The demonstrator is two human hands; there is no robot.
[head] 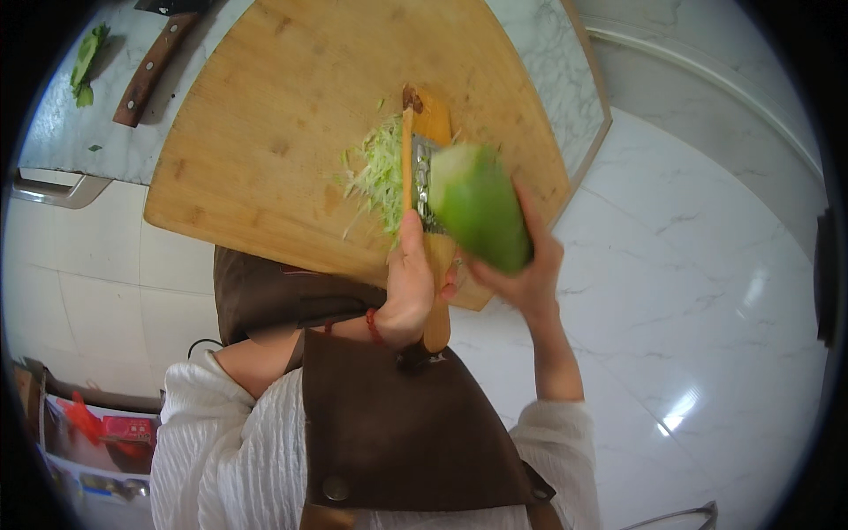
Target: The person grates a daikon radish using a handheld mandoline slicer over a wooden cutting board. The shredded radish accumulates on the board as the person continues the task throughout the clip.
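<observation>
My left hand (412, 285) grips the wooden handle of a grater (423, 179), which is tilted on its edge over the cutting board. Its far end rests near the middle of the board. In my right hand (530, 265) is a large green vegetable or fruit (480, 212), blurred, its pale cut end against or very close to the grater's metal blade. Whether the two touch I cannot tell. Pale green shreds (381, 169) lie heaped on the board to the left of the grater. The thumb and fingers of my right hand wrap the lower right side of the green piece.
The large wooden cutting board (265, 146) overhangs the front edge of a marble-patterned counter (540, 73). A knife with a riveted wooden handle (149, 76) and a green peel scrap (86, 63) lie at left. A shelf (99, 457) with packages stands lower left.
</observation>
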